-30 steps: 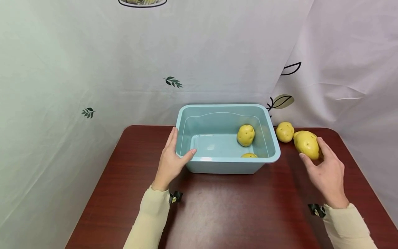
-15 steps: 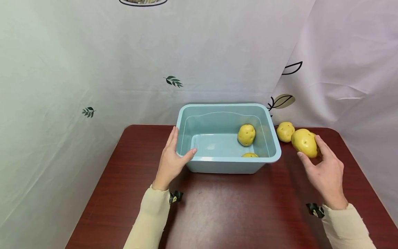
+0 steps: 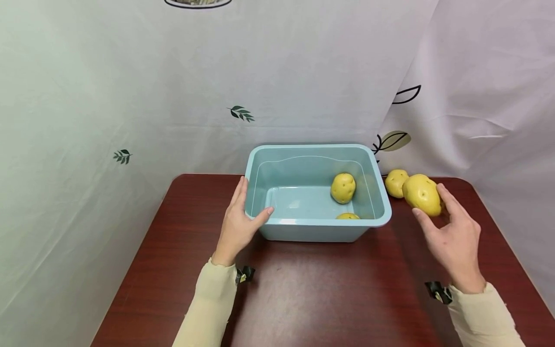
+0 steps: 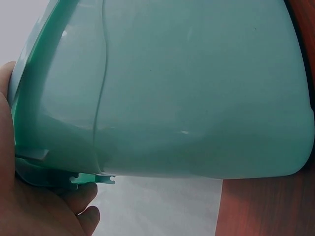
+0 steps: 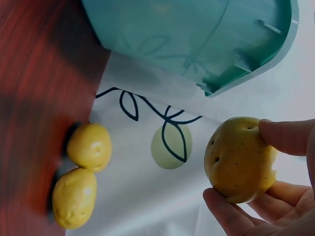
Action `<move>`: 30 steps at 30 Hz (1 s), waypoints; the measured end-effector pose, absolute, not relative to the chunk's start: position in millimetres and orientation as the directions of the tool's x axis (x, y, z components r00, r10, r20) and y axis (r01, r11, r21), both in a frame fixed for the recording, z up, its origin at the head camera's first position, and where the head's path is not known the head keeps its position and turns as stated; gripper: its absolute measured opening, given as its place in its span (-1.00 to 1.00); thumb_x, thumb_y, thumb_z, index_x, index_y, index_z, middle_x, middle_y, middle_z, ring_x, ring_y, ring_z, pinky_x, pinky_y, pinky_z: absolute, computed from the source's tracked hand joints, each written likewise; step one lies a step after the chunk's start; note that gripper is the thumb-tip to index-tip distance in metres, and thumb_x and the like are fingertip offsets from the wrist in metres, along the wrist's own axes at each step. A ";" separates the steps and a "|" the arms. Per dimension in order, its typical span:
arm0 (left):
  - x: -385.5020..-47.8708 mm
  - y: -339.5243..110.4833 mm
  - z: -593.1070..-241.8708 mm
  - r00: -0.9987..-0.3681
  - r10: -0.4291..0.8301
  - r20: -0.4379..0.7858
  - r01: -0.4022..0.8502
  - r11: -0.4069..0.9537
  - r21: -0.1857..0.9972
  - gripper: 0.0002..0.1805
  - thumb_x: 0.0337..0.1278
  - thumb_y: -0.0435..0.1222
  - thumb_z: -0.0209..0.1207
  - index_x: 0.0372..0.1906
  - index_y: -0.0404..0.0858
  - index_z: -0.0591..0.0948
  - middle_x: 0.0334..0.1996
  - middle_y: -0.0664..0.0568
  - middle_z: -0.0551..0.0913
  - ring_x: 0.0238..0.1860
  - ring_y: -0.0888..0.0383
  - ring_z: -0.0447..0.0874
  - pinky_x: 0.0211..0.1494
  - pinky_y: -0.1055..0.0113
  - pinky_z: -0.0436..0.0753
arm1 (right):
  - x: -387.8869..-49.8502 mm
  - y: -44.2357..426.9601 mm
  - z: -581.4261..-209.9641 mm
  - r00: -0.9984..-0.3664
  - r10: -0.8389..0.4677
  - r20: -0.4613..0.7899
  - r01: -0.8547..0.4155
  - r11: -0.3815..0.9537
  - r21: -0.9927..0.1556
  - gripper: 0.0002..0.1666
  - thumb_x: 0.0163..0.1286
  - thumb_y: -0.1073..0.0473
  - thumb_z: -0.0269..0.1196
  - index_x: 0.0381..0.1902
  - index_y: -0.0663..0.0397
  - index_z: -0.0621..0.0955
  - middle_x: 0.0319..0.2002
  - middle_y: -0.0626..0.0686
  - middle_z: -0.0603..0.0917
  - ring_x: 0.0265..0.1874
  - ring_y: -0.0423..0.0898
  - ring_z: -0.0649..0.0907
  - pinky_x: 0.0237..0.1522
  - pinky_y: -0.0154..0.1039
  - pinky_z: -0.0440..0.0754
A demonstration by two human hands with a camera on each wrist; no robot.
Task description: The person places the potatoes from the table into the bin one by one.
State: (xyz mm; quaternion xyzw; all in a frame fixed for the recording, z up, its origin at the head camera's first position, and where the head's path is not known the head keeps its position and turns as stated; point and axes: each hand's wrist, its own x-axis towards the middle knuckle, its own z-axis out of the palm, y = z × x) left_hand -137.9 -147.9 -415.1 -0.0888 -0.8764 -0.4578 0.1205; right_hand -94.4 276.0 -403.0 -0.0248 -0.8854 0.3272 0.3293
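A light blue plastic bin [image 3: 316,233] stands on the table against the back cloth. My left hand [image 3: 236,231] holds its left front corner, thumb over the rim and fingers along the outside; the left wrist view shows fingertips curled under the rim. Off the table, my right hand [image 3: 455,241] grips a yellow potato [image 3: 421,194] between thumb and fingers, to the right of the bin. One potato [image 3: 343,188] lies inside the bin at the right; another potato [image 3: 348,216] is mostly hidden by the front wall. In the right wrist view two potatoes [image 5: 89,147] [image 5: 75,198] lie on the table.
The dark red wooden table [image 3: 329,299] has rounded back corners. A white cloth [image 3: 303,72] printed with leaves hangs right behind it and along both sides. Beside the bin's right wall, a potato [image 3: 395,183] sits close to the back edge.
My right hand has lifted the held potato slightly up and to the left, and it now partly overlaps the potato behind. My left hand and the bin have stayed put.
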 end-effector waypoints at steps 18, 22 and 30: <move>-137.3 -148.0 -415.2 -0.957 0.044 0.288 0.262 0.566 0.782 0.09 0.16 0.19 0.30 0.62 -0.17 0.03 0.60 0.22 -0.05 0.56 0.19 -0.01 0.49 -0.05 0.19 | -92.9 261.2 -386.2 -0.746 0.235 0.623 -0.255 0.764 -0.593 -0.04 -0.01 0.35 0.58 0.40 -0.02 0.52 0.27 0.16 0.59 -0.04 -0.79 0.38 -0.03 -0.72 0.27; -137.5 -148.1 -415.4 -0.956 0.044 0.290 0.263 0.566 0.782 0.09 0.16 0.19 0.30 0.62 -0.17 0.04 0.60 0.22 -0.05 0.56 0.20 -0.01 0.49 -0.05 0.19 | -92.3 258.0 -382.4 -0.745 0.225 0.628 -0.269 0.760 -0.591 -0.04 -0.02 0.34 0.58 0.40 -0.03 0.52 0.26 0.15 0.59 -0.01 -0.77 0.39 -0.01 -0.71 0.28; -137.7 -148.3 -415.4 -0.956 0.043 0.292 0.264 0.563 0.783 0.09 0.16 0.18 0.31 0.62 -0.16 0.03 0.60 0.22 -0.05 0.56 0.19 0.00 0.48 -0.06 0.20 | -93.0 251.3 -376.6 -0.730 0.189 0.657 -0.316 0.759 -0.569 -0.07 -0.03 0.35 0.56 0.37 -0.01 0.55 0.24 0.14 0.61 0.00 -0.74 0.41 -0.02 -0.69 0.27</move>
